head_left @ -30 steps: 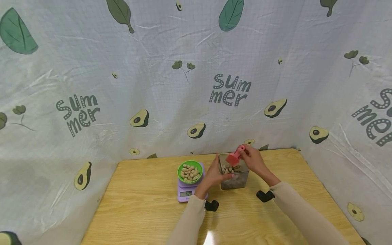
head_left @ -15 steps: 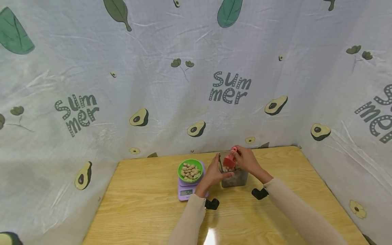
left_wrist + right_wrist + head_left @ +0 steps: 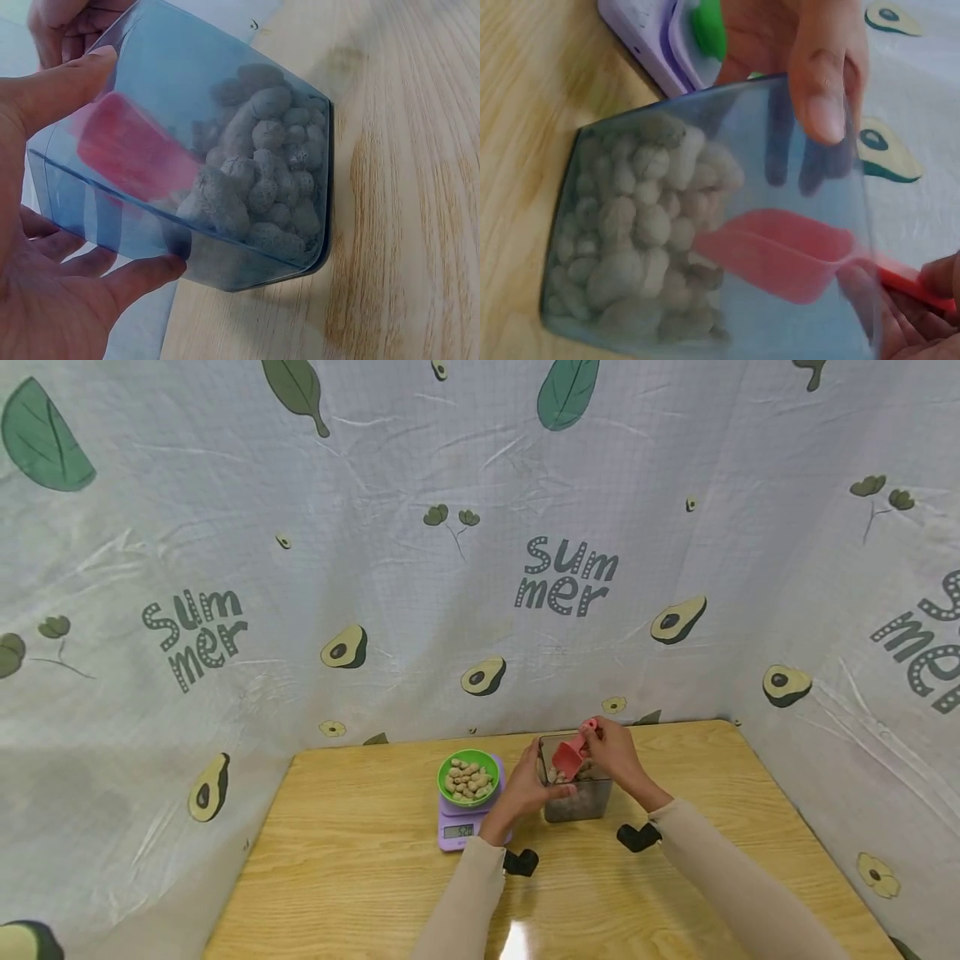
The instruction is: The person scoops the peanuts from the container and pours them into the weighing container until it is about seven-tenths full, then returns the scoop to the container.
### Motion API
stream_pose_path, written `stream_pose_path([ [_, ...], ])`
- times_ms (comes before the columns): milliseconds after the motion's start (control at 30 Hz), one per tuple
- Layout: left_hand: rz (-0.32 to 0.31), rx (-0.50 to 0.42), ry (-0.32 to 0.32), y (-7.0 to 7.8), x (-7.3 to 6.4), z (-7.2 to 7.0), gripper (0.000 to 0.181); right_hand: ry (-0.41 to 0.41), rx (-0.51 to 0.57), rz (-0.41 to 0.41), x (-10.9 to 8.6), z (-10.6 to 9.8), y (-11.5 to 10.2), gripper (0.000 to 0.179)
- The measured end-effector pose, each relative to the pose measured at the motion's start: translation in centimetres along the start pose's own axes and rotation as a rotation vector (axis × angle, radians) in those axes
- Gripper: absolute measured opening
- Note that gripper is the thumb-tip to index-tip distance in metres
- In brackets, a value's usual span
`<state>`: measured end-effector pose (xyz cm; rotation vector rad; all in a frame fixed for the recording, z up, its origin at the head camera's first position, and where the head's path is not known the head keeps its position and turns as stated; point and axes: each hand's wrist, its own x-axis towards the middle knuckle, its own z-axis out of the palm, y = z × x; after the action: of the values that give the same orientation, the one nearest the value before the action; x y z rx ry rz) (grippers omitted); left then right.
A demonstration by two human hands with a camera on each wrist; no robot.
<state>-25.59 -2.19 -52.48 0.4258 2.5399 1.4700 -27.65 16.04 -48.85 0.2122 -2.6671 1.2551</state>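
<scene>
A clear grey-blue container (image 3: 202,45) of unshelled peanuts (image 3: 630,240) stands on the table. My left hand (image 3: 527,785) grips its left side near the rim, thumb on the near wall and fingers along another wall. My right hand (image 3: 613,752) pinches the handle of a red scoop (image 3: 567,760) over the container's right side. Seen through the wall in the right wrist view, the scoop's bowl (image 3: 780,251) is inside, its tip against the peanuts. To the left, a green bowl (image 3: 441,785) of peanuts sits on a purple kitchen scale (image 3: 450,845).
The scale's display (image 3: 459,832) appears to read 520. The wooden table (image 3: 360,860) ends at the back against a white printed curtain (image 3: 405,635). Another curtain panel (image 3: 847,760) hangs along the right edge.
My right hand has lowered the scoop into the container, then tilted its handle back to the right. My left hand keeps its hold on the container. The bowl and scale stay in place.
</scene>
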Motion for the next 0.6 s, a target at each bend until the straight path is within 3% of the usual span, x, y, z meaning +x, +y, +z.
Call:
stream_pose_path([
  [233,0.006,-0.01,0.0,0.1,0.1,0.0,0.109,-0.027,-0.107,-0.135,0.1,0.3,-0.4,0.021],
  [467,0.008,-0.017,0.016,0.1,-0.1,0.2,0.11,0.002,-0.121,-0.049,-0.3,-0.7,-0.7,0.02],
  [600,0.003,-0.001,0.02,0.1,-0.1,0.3,0.11,-0.027,-0.148,0.005,-0.5,-0.5,-0.7,0.021],
])
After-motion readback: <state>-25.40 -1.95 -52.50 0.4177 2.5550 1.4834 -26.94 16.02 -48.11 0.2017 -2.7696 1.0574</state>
